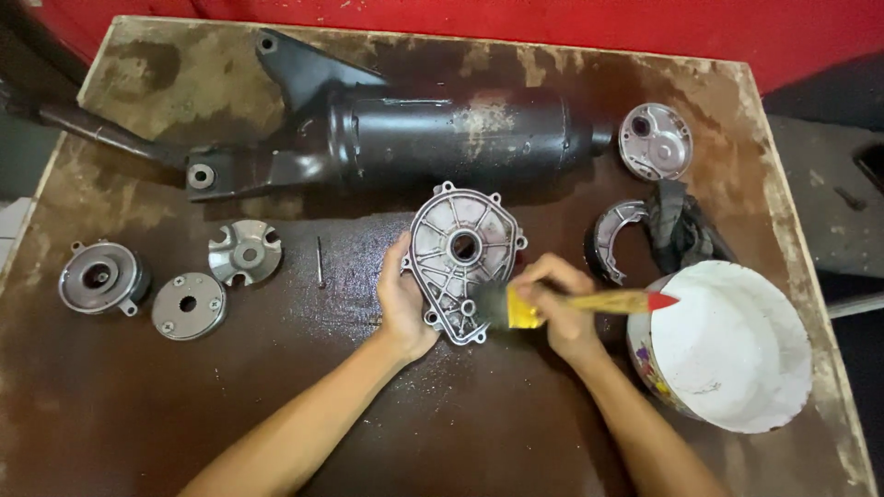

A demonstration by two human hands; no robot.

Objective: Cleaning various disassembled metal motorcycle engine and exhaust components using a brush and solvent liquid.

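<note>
Your left hand [405,308] fingers clamped on ribbed metal cover [460,258], mid-desk [138,414]. Right hand [557,308] fingers pinch paintbrush [525,308], bristles on lower edge. Brace cover firmly; work bristles into rib corners.

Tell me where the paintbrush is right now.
In the head view, the paintbrush is right of centre in the right hand, bristles on the lower edge of the metal cover, handle pointing at the white bucket.
</note>
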